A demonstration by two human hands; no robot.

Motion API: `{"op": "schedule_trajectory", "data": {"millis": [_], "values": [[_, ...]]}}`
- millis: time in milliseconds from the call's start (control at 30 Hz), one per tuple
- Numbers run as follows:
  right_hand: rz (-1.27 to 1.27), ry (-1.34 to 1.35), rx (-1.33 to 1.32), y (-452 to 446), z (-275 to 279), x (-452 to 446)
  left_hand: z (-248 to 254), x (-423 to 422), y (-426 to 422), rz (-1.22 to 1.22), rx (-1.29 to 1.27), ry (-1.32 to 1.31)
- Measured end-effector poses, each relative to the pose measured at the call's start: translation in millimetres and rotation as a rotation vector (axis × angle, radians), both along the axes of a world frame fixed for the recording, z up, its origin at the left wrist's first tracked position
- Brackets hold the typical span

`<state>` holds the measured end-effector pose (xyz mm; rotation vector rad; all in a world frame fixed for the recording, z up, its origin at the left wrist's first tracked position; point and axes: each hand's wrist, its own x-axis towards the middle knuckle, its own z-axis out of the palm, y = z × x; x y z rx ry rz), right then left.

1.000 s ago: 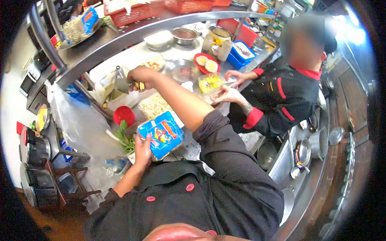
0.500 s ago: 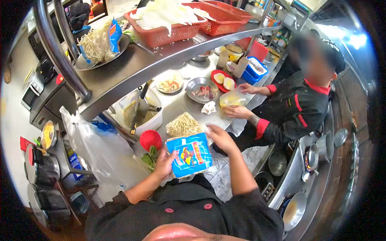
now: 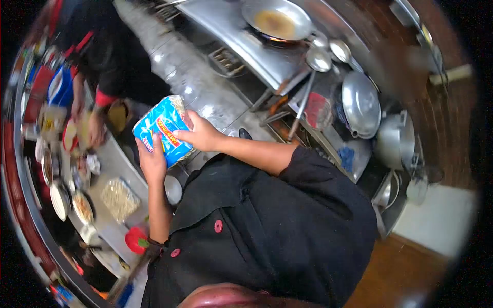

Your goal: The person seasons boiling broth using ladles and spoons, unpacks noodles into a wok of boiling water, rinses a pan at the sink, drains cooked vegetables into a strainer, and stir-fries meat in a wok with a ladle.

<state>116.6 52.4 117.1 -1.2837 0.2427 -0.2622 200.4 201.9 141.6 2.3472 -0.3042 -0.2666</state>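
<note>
A blue printed packet of noodles point(image 3: 167, 131) is held up in front of my chest, between both hands. My left hand point(image 3: 153, 159) grips its lower left side, thumb on the front. On its right edge my right hand point(image 3: 200, 134) is closed, with the thumb lying across the printed face. Pale noodles show through the clear end of the packet. Another block of noodles point(image 3: 120, 199) lies on the steel counter point(image 3: 105, 161) at the left, next to a red bowl point(image 3: 136, 240).
A co-worker point(image 3: 120, 51) stands at the upper left, hands over the counter. Plates of food point(image 3: 82, 207) line it. At the upper right are a wok point(image 3: 277, 20), ladles point(image 3: 319, 60), a metal lid point(image 3: 361, 104) and a large pot point(image 3: 394, 139).
The view has swung right toward the stove. My right hand, near the packet's upper edge before, now grips its right side. The packet has moved with me away from the counter.
</note>
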Motion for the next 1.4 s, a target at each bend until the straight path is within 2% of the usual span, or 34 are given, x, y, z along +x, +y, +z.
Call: {"op": "schedule_trajectory", "data": {"millis": [33,133,167,267,300,333,400,433,500,533,600,667,733,767,800,867,900,967,1033,1067,1133,1167,1200,1267,1300,1367,1400], "values": [[-0.09,-0.1,0.035,-21.1,-0.8,-7.5,0.4,0.7,-28.5,-0.115,-0.07,-0.085],[-0.251,-0.167,0.082,-80.1,-23.6,-25.9,6.1,2.3,-107.4,-0.281,-0.054,-0.04],[-0.32,-0.114,-0.024,-105.4,-27.6,-36.5,3.5,-0.2,-137.4,-0.313,-0.104,-0.16],[-0.424,-0.032,0.058,-187.1,-9.2,-71.0,-12.0,5.4,-229.1,-0.399,-0.22,-0.069],[-0.46,-0.059,-0.008,-214.5,-18.8,-75.8,-4.5,-2.0,-259.6,-0.37,-0.265,-0.013],[-0.52,-0.024,0.091,-232.9,-18.2,-79.1,-7.9,-2.8,-282.9,-0.341,-0.427,0.153],[-0.441,-0.128,0.224,-285.1,-24.2,-85.2,-22.8,0.5,-331.6,-0.213,-0.742,0.454],[-0.43,-0.132,0.252,-310.7,-25.3,-85.4,-21.3,1.1,-353.0,-0.215,-0.745,0.456],[-0.436,-0.091,0.337,-351.7,-19.0,-84.7,-20.0,6.5,-384.6,-0.172,-0.993,0.681],[-0.42,-0.051,0.435,-378.9,9.4,-83.9,-23.6,18.1,-407.9,-0.165,-0.995,0.679],[-0.422,-0.098,0.44,-414.5,-5.5,-70.2,-30.3,37.3,-439.0,-0.159,-1.03,0.791],[-0.385,-0.112,0.445,-440.3,6.5,-62.9,-13.3,42.4,-462.8,-0.14,-0.992,0.726],[-0.403,-0.088,0.414,-459.7,23.3,-54.6,-13.0,63.9,-489.7,-0.27,-1.134,0.857],[-0.446,-0.126,0.361,-474.1,18.9,-45.3,-12.6,76.1,-498.9,-0.28,-1.134,0.869],[-0.493,-0.168,0.299,-488.7,17.4,-36.8,-10.3,91.0,-511.6,-0.344,-0.929,0.863],[-0.609,-0.068,0.177,-492.0,40.9,-29.0,-2.5,112.8,-543.4,-0.457,-0.566,0.824],[-0.602,-0.087,0.168,-501.9,35.9,-21.9,21.6,108.3,-546.8,-0.427,-0.579,0.885],[-0.58,-0.092,0.153,-526.6,19.2,-7.9,-10.5,135.4,-594.3,-0.396,-0.712,0.893],[-0.522,0.3,-0.141,-544.3,9.6,-5.6,-23.8,144.3,-630.6,-0.253,-0.909,0.806],[-0.518,0.307,-0.133,-554.4,8.4,-8.2,-26.1,143.2,-635.4,-0.245,-0.902,0.81],[-0.435,0.358,0.436,-582.2,13.5,-14.0,-35.0,143.0,-644.5,-0.587,-0.482,-0.244],[-0.36,0.327,0.52,-604.6,0.2,-10.5,-41.8,142.2,-647.6,-0.714,-0.282,-0.714],[-0.351,0.331,0.519,-610.7,0.1,-3.2,-42.8,133.3,-648.5,-0.753,-0.176,-0.709],[-0.712,0.494,0.565,-615.8,-0.3,15.4,-78.7,132.1,-658.0,-0.861,-0.672,-0.375],[-0.704,0.496,0.573,-624.8,-13.7,18.9,-75.8,130.0,-654.2,-0.859,-0.66,-0.375],[-0.713,0.472,0.186,-650.3,-50.8,26.0,-58.9,116.7,-643.7,-1.049,-0.296,0.111],[-0.7,0.477,0.187,-652.7,-58.1,28.3,-59.9,111.3,-646.5,-1.036,-0.293,0.114]]}}
